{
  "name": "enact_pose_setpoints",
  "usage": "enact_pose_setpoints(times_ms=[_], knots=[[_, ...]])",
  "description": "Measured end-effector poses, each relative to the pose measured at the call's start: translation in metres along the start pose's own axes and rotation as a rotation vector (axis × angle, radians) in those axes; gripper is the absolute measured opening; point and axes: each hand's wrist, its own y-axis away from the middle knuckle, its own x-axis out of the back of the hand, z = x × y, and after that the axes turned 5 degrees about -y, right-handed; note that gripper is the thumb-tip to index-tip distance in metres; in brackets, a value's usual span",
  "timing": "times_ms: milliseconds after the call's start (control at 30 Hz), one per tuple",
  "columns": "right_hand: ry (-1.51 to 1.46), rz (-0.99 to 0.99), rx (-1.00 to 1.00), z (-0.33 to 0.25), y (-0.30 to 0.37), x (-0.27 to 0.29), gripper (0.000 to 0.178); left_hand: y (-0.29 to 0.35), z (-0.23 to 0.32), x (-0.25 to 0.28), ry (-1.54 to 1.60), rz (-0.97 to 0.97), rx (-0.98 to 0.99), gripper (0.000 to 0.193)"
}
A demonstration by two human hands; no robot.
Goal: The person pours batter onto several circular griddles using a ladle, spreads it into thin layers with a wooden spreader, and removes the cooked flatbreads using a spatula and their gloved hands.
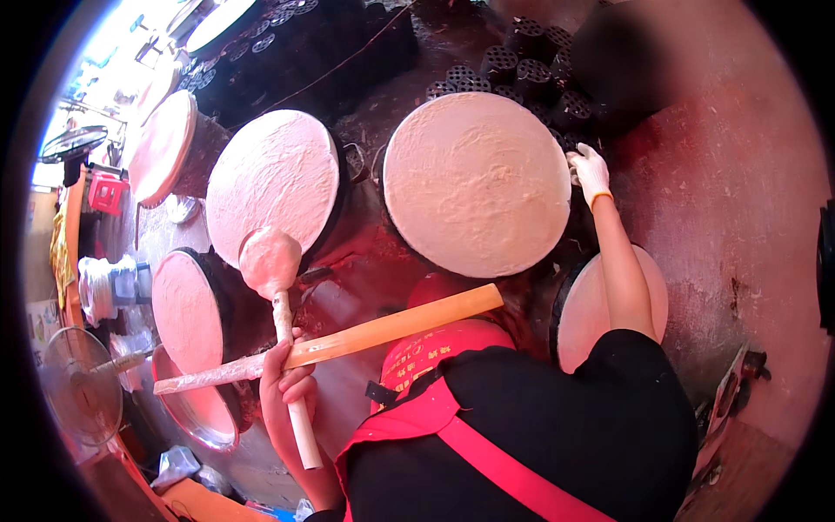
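In my left hand (291, 381), the bare fingers are closed round two crossed tools. One is a long-handled ladle (270, 257), its round head coated in pale paste. The other is a flat wooden paddle (396, 326), yellow-brown to the right and smeared with paste to the left. My right hand (591, 172), in a white glove, curls its fingers at the right edge of a large round pan (474, 183) topped with pale paste; its exact hold there is partly hidden. Left of that pan stands a second paste-covered pan (271, 187), the ladle's head overlapping its lower edge.
More paste-covered pans stand at the far left (163, 150), left (187, 309) and right (584, 322), the last partly behind my right arm. Black perforated coal briquettes (500, 65) are stacked at the back. A fan (83, 387) and a red stool (107, 193) are at left.
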Motion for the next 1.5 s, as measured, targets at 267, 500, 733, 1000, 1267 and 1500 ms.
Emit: enact_pose_setpoints(times_ms=[267,500,733,1000,1267,1500], knots=[[-0.538,-0.101,0.022,0.006,0.003,0.001,0.060,-0.001,-0.002,-0.003,-0.038,0.009,0.017,0.032],[-0.392,-0.234,0.017,0.009,-0.016,0.000,0.011,0.008,-0.007,-0.008,0.032,0.030,0.030,0.031],[-0.200,-0.060,0.368,-0.071,0.055,-0.015,0.006,0.025,0.014,0.012,0.104,0.035,0.075,0.026],[0.185,-0.059,0.781,-0.230,0.228,-0.058,0.012,0.046,0.056,0.061,-0.090,0.067,0.055,0.025],[0.707,-0.468,0.939,-0.414,0.261,-0.185,0.013,0.109,0.125,0.120,-0.169,0.176,-0.065,0.023],[1.276,-0.184,1.133,-0.507,0.190,-0.382,0.022,0.139,0.166,0.146,-0.085,0.223,-0.216,0.019]])
